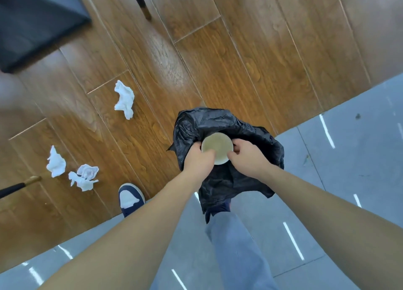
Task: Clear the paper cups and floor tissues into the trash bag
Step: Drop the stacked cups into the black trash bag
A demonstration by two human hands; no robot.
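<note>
A black trash bag (pixel 220 121) hangs in front of me at the middle of the view, its mouth held apart. A paper cup (pixel 218 145) with a brownish inside sits upright at the bag's mouth. My left hand (pixel 199 162) grips the cup's left side with its thumb over the rim, and its fingers rest against the bag's edge. My right hand (pixel 247 159) is closed on the bag's right edge, with its fingertips touching the cup. Three crumpled white tissues lie on the wood floor to the left: one (pixel 124 100) farther away, two (pixel 56 162) (pixel 84 176) near my foot.
My blue and white shoe (pixel 130 199) stands at the seam between wood floor and grey tiles (pixel 349 148). A dark piece of furniture (pixel 32 23) fills the upper left. Dark chair legs stand at the top (pixel 141 2) and at the left edge (pixel 19 186).
</note>
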